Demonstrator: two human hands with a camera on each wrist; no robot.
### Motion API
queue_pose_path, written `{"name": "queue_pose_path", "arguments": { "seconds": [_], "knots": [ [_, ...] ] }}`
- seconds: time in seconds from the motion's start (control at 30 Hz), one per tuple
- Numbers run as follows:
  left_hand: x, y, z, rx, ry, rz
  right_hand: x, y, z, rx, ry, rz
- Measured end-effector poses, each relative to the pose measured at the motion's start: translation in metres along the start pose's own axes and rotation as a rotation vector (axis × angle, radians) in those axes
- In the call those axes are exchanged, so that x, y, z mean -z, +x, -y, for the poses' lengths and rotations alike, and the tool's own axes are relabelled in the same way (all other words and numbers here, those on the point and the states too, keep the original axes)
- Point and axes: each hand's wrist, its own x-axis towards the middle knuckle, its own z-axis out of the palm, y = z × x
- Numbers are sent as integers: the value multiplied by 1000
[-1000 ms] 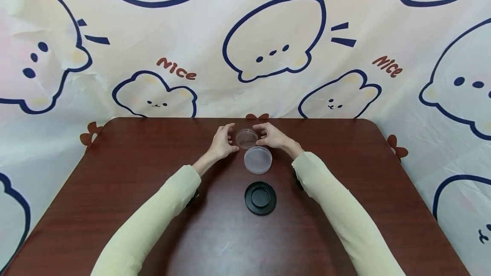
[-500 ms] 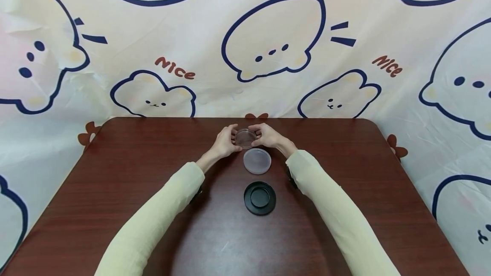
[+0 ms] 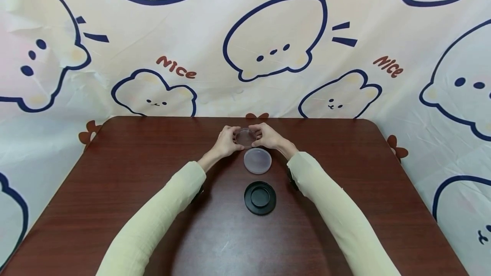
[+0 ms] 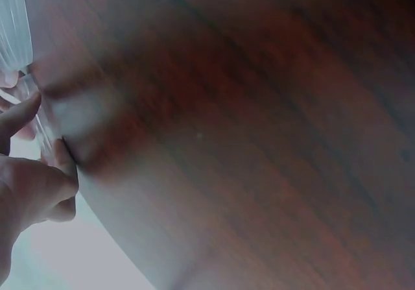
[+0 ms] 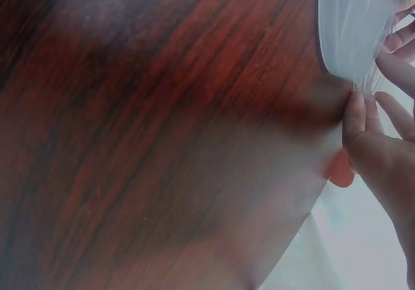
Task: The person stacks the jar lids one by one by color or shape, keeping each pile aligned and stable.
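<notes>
At the far side of the table, a clear shallow round dish [image 3: 246,138] sits between both hands. My left hand [image 3: 226,141] grips its left edge, thumb toward me and fingers around the far side. From the right, my right hand [image 3: 268,136] holds the opposite edge between thumb and fingers. The left wrist view shows the left hand's fingers [image 4: 23,115] on the dish's thin clear rim. In the right wrist view, the right fingertips [image 5: 355,111] meet that rim beside a translucent round plastic tub [image 5: 350,34]. The tub stands just nearer to me than the dish.
Nearer to me lies a black round lid-like disc [image 3: 260,208] with a raised inner ring, in line with the tub. The brown wooden table [image 3: 115,191] ends at a back edge close beyond the hands. A cartoon-printed cloth [image 3: 245,97] hangs behind it.
Both hands have closed in on the clear dish from the sides and now hold its rim. The dish has shifted very slightly left; tub and black disc stay put.
</notes>
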Motion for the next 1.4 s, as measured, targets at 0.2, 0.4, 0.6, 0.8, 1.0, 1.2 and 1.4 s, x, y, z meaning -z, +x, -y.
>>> {"name": "queue_pose_path", "arguments": {
  "seconds": [0.2, 0.4, 0.6, 0.8, 1.0, 1.2, 1.4],
  "knots": [
    [0, 0, -1, 28, -56, -15, -1, -1, -3, 33, -18, -20],
    [-1, -2, -3, 45, -82, -31, -2, -4, 0, 7, -34, -41],
    [0, -3, -5, 43, -84, -42, -1, -7, 4, -30, -34, -49],
    [0, -4, -7, 35, -100, -37, 2, -10, 5, 0, 10, -19],
    [2, -6, -14, 41, -100, -16, 8, -15, 9, 62, 22, 28],
    [3, -9, -19, 30, -92, 2, 12, -25, 10, 115, -32, 16],
    [3, -12, -26, 16, -84, 7, 12, -35, 14, 125, -20, 11]
  ]
}}
